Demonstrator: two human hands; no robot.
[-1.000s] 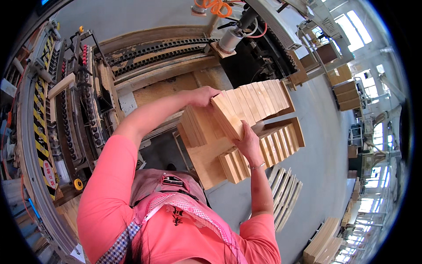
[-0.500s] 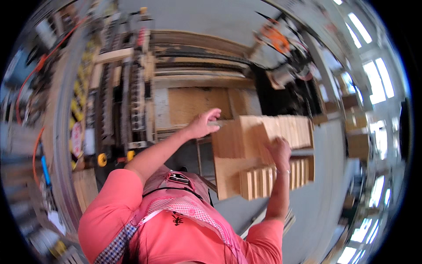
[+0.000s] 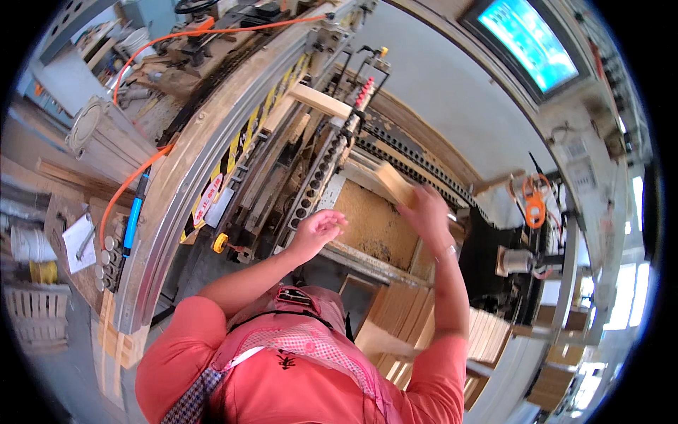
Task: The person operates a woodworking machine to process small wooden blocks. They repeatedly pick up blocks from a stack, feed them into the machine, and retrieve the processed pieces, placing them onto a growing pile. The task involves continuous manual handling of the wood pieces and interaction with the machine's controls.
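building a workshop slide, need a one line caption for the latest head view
Right hand grips a wooden block over a brown panel; left hand hovers, fingers loosely curled.

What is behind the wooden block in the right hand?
A brown panel shows partly behind the wooden block; whatever the block and right hand cover cannot be seen.

Scene is lit fairly brightly; windows (image 3: 627, 293) are blown out at approx. 3–4 o'clock, screen (image 3: 526, 46) is washed out by cyan glow at 1–2 o'clock. Metal rail (image 3: 176, 191) is bowed by fisheye at 9–10 o'clock; detail softened nr. rim, corners blacked out.
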